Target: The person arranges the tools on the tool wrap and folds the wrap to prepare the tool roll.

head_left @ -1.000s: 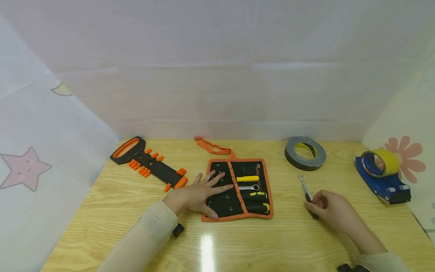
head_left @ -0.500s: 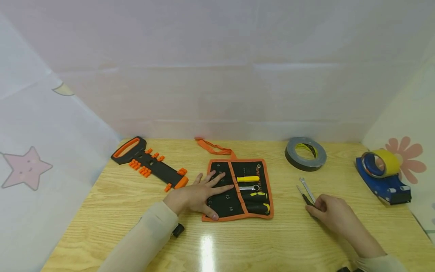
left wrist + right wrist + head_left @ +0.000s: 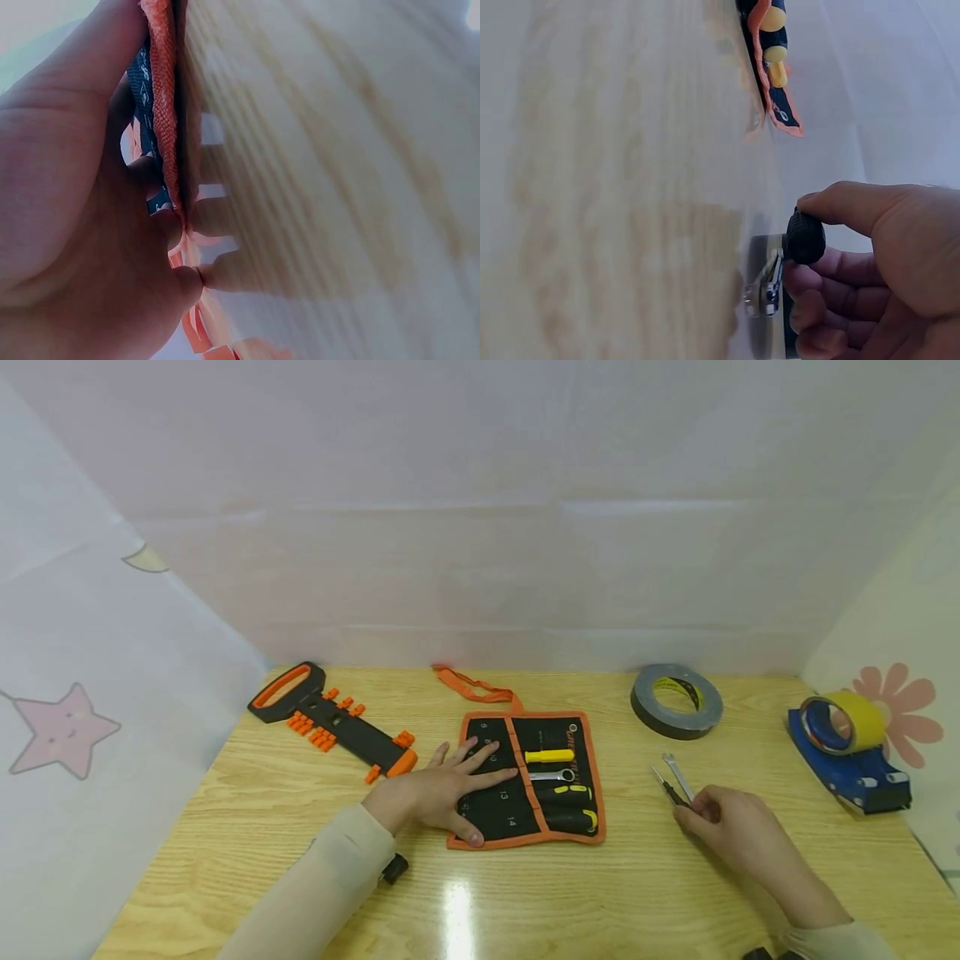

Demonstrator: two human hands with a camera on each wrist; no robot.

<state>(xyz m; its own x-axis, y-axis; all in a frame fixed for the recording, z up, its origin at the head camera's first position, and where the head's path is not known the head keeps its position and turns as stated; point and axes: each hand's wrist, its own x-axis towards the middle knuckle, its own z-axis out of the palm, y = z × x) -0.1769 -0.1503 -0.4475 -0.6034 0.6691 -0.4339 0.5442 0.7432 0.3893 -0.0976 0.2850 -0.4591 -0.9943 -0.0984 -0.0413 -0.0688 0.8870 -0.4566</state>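
My left hand (image 3: 435,793) lies spread, fingers straight, on the left half of the black tool pouch (image 3: 553,732) with orange trim. Pouch pockets hold a yellow-handled tool (image 3: 549,757), a ring-ended wrench (image 3: 551,776) and black-and-yellow handles (image 3: 568,820). To the right, my right hand (image 3: 731,822) pinches a small screwdriver (image 3: 672,792) with a thin metal shaft pointing away to the left. Its black textured handle (image 3: 807,238) shows between thumb and fingers in the right wrist view. Right beside it, an open-ended wrench (image 3: 677,774) lies on the table, its near end hidden by the fingers.
A black-and-orange handled rack (image 3: 352,735) with orange clips lies at the back left. Behind my right hand is a roll of grey tape (image 3: 648,714). A blue tape dispenser (image 3: 840,772) with yellow tape stands at the right edge. White sheets rise behind the table.
The screwdriver's tip has swung left, away from the wrench it overlapped before. My right hand turned it with little travel; my left hand stays on the pouch.
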